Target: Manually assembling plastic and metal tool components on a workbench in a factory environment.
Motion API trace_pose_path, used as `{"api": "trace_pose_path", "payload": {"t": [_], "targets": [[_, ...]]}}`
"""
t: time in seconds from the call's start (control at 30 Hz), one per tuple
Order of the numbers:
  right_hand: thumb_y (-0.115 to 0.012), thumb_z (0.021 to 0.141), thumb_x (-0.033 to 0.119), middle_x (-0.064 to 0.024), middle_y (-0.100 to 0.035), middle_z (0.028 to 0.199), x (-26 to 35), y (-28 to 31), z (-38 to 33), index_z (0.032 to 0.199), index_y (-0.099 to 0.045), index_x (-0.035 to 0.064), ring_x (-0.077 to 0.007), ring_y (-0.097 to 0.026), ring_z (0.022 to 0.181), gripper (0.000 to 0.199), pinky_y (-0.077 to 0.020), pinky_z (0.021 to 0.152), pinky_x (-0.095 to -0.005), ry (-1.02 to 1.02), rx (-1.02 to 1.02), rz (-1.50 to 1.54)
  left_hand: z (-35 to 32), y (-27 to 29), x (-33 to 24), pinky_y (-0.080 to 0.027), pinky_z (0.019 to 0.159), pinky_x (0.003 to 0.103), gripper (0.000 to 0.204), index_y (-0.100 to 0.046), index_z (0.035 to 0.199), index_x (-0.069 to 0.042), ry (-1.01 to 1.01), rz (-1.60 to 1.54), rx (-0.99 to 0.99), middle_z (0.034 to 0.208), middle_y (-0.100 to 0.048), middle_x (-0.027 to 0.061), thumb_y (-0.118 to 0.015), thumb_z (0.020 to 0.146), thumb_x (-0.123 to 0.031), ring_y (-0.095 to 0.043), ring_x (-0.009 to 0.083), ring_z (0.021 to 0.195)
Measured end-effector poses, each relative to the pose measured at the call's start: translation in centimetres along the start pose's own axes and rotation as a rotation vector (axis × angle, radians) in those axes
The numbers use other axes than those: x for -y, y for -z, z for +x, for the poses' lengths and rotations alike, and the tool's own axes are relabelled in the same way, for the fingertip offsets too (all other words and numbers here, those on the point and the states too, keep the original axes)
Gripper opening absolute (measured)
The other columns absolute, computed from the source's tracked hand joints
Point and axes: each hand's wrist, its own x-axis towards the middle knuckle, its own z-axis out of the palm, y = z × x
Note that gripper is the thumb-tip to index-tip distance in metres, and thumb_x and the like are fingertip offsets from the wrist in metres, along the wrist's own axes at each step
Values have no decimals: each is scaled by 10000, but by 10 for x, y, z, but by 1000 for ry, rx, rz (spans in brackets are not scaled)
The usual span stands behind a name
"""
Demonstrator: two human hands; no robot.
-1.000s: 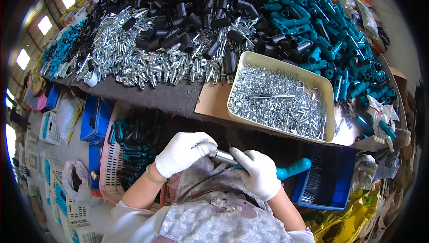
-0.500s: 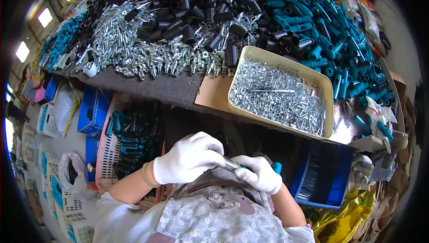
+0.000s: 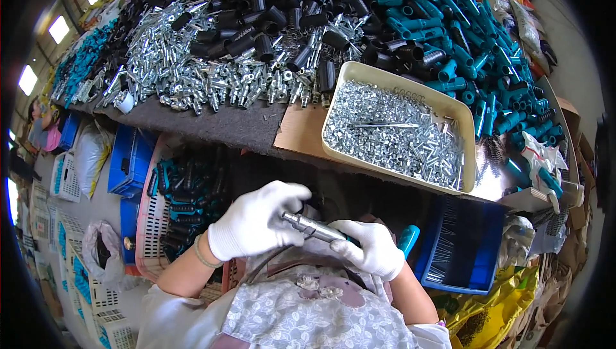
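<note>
Both my hands wear white gloves and are in front of my apron. My right hand grips a metal rod-shaped tool with a stepped, narrow tip. A teal end sticks out past that hand on the right; it seems to belong to the same tool, though the hand hides the joint. Around the tip, my left hand has its fingers apart, thumb below and forefinger above. Beyond the hands, a cream tray holds many small metal pins and bushings, with a thin metal tool lying on them.
Piles cover the bench: silver fittings, black sleeves and teal handles. Below are a blue bin with long thin parts and a pink basket of teal-and-black handles. A yellow sack lies at lower right.
My left fingers have come off the tool and spread, baring its metal tip. The tool's teal end shows more beyond my right hand. The view has shifted slightly.
</note>
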Motion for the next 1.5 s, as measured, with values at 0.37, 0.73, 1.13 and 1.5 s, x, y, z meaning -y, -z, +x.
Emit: {"api": "trace_pose_path", "payload": {"t": [0.37,0.73,1.13,1.5], "targets": [[-595,981,354,-144,-668,833,-17,14,6,1154,-675,13,-225,-638,780,391,-514,783,-341,45,369,422,-3,-7,2,-507,694,371,301,-721,1044,-120,-678,190,117,998,-615,117,-666,762,-29,-607,285,842],[-612,938,409,-209,-712,987,-3,20,8,1234,-654,69,-361,-705,910,452,-542,815,-390,17,232,201,4,-8,0,-540,751,366,260,-709,1024,-71,-627,259,2,991,-683,89,-714,764,-49,-656,311,865],[-617,949,407,-175,-679,885,-2,20,5,1178,-650,25,-346,-682,831,447,-528,768,-386,84,254,319,5,1,-14,-524,766,414,284,-736,1001,-167,-743,239,20,1017,-656,103,-700,729,-95,-640,312,895],[-600,986,386,-175,-714,1000,-15,24,7,1194,-658,-13,-274,-690,927,454,-528,846,-369,226,396,421,-6,-2,-19,-529,614,362,370,-687,1134,-63,-613,126,132,885,-653,79,-742,768,-55,-644,266,715]]}}
